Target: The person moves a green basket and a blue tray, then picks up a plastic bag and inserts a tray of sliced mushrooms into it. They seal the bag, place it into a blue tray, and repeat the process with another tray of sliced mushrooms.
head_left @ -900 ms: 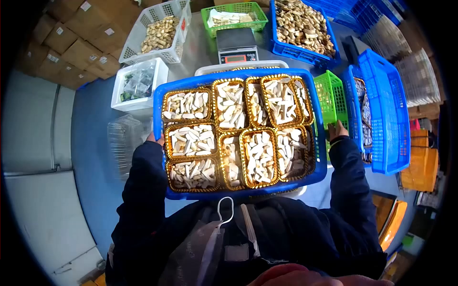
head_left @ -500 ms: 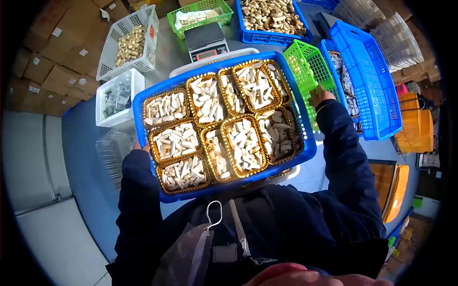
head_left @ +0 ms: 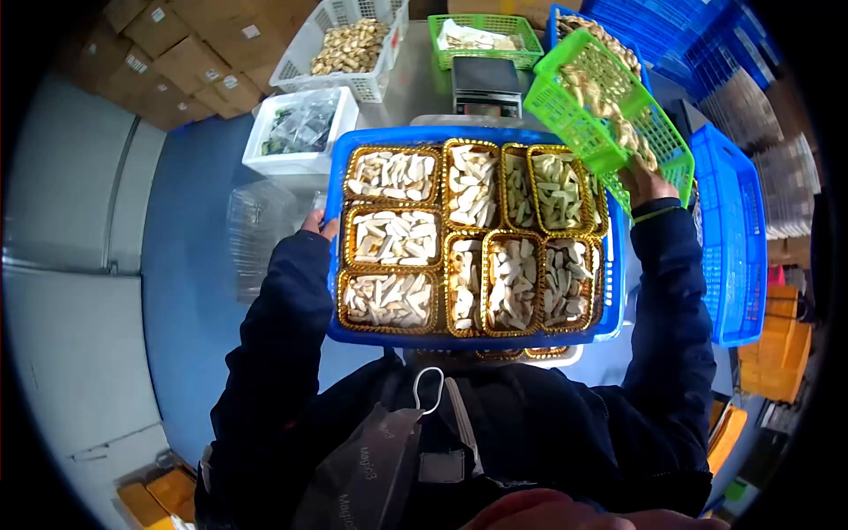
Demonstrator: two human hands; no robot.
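A blue crate (head_left: pixel 397 339) sits in front of me, holding several gold-rimmed trays (head_left: pixel 389 238) of sliced pale mushrooms. My left hand (head_left: pixel 320 224) is closed on the crate's left rim, its fingers partly hidden. At the crate's far right corner, my right hand (head_left: pixel 649 183) grips the near side of a green plastic basket (head_left: pixel 576 141). The basket is tilted and overlaps that corner; mushroom pieces (head_left: pixel 609 110) lie along its inside. Some trays in the crate's right half overlap one another.
Beyond the crate stand a digital scale (head_left: pixel 486 81), a white basket of mushrooms (head_left: pixel 389 75), a white box with plastic bags (head_left: pixel 346 132) and another green basket (head_left: pixel 488 55). A long blue crate (head_left: pixel 738 238) is at the right. Clear plastic containers (head_left: pixel 261 234) stand at the left.
My right hand has raised and tilted the green basket, bringing its mushroom pieces into view. My left hand stays on the blue crate's rim. The view has turned, so the crate appears straighter and farther right.
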